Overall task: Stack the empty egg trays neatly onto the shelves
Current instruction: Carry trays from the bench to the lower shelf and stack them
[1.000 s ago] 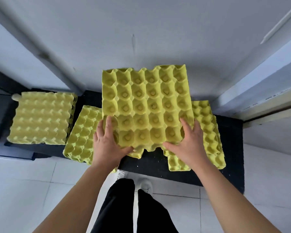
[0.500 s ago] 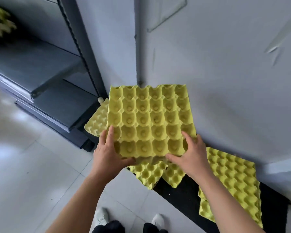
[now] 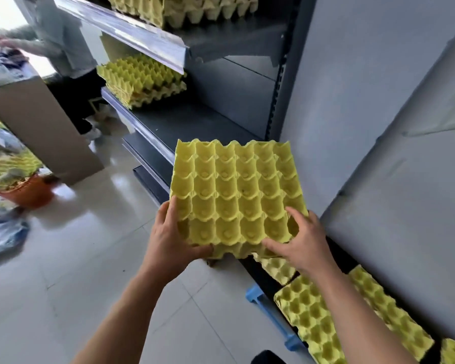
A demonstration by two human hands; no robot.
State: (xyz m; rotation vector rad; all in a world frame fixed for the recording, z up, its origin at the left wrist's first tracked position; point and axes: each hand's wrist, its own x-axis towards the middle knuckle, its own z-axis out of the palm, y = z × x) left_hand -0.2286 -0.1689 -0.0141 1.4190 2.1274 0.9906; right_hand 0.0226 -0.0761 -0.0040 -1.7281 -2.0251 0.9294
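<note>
Yellow egg tray (image 3: 237,195): cups up, held above floor in front of grey shelves (image 3: 195,119).
Left hand (image 3: 168,243): clamped on near-left corner, thumb along near edge.
Right hand (image 3: 302,245): clamped on near-right corner, fingers in cups.
Tray stack (image 3: 142,80): on middle shelf.
Loose trays (image 3: 323,319): on low black platform, right.

Bright, even daylight fills the scene, strongest from a blown-out opening far up and left of the egg tray (image 3: 237,195). Glossy floor tiles (image 3: 71,232) left of the tray carry white glare. Motion blur smears that left side, while the tray itself is sharp. Above it, the shelf edges (image 3: 121,30) bow from wide-angle distortion.
</note>
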